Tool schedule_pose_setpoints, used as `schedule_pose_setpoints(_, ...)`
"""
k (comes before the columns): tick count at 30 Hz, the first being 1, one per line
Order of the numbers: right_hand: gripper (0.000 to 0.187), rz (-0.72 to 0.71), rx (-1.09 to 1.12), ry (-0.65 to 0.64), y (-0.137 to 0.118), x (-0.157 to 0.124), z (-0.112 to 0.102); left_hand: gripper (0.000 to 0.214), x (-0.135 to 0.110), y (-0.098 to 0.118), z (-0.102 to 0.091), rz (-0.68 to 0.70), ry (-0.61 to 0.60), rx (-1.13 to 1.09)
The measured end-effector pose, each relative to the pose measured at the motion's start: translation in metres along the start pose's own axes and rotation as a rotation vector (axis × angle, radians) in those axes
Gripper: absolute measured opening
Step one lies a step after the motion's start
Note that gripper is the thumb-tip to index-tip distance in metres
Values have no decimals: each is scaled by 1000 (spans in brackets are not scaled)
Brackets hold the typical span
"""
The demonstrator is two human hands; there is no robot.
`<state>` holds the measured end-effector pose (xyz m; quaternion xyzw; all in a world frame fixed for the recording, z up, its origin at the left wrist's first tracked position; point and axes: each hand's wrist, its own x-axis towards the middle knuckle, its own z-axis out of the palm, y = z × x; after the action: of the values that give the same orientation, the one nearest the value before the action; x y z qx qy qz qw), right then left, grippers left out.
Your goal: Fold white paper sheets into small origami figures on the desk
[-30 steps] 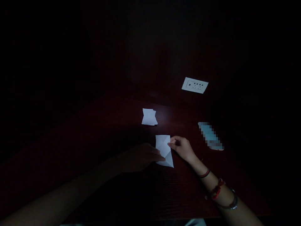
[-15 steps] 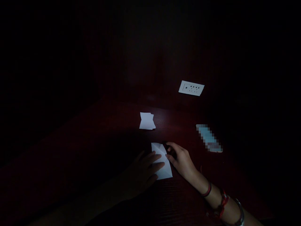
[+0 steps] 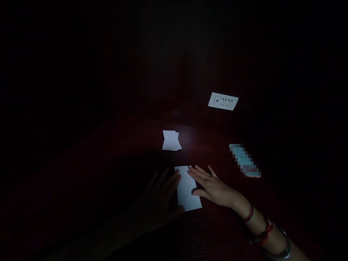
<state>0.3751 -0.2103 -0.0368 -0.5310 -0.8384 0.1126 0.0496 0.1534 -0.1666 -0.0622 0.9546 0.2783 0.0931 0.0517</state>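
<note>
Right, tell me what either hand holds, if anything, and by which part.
Nothing looks gripped: the left hand and right hand lie open, fingers spread, over the left and right sides of the creased white rectangular paper sheet.

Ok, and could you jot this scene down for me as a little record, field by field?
Sheet: white paper with faint fold lines, lying on the table
Left hand: spread open over the sheet's left edge, dim
Right hand: spread open over the sheet's right edge
Other papers: white, overlapping, beyond both hands
Phone: on the table, to the right, blurred out
Socket: white, nothing plugged in
Bracelets: on the right arm
Light: very dark
</note>
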Motion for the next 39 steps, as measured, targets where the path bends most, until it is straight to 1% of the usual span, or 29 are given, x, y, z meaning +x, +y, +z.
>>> schedule_pose_setpoints(2,64,2,32,-39,2,-1,-2,74,0,-4,0,-17,-3,-14)
schedule_pose_setpoints(3,66,5,46,-51,3,-2,-2,72,1,-6,0,-19,-3,-17)
schedule_pose_setpoints(6,71,37,81,-59,5,-2,-1,56,7,-17,4,-9,15,-17)
schedule_pose_setpoints(8,75,61,102,-51,7,-1,2,49,13,-23,8,-8,62,-18)
schedule_pose_setpoints(9,76,71,113,-43,8,0,4,48,17,-25,10,-31,107,-20)
schedule_pose_setpoints(13,75,129,152,48,10,4,10,46,31,-23,15,-139,261,-98)
schedule_pose_setpoints(17,69,148,199,167,8,8,14,36,38,-18,17,-189,310,-180)
schedule_pose_setpoints(19,68,143,232,225,7,9,14,38,38,-16,17,-189,332,-200)
schedule_pose_setpoints(23,60,146,292,344,5,11,14,45,36,-13,15,-180,322,-278)
schedule_pose_setpoints(26,50,169,342,421,3,13,13,44,35,-9,11,-165,306,-326)
schedule_pose_setpoints(29,45,190,357,476,2,15,13,45,35,-6,10,-137,305,-339)
schedule_pose_setpoints(35,44,133,319,506,-1,19,14,60,37,-7,10,-96,291,-415)
schedule_pose_setpoints(39,46,110,269,483,-5,19,13,60,37,-10,13,-81,283,-410)
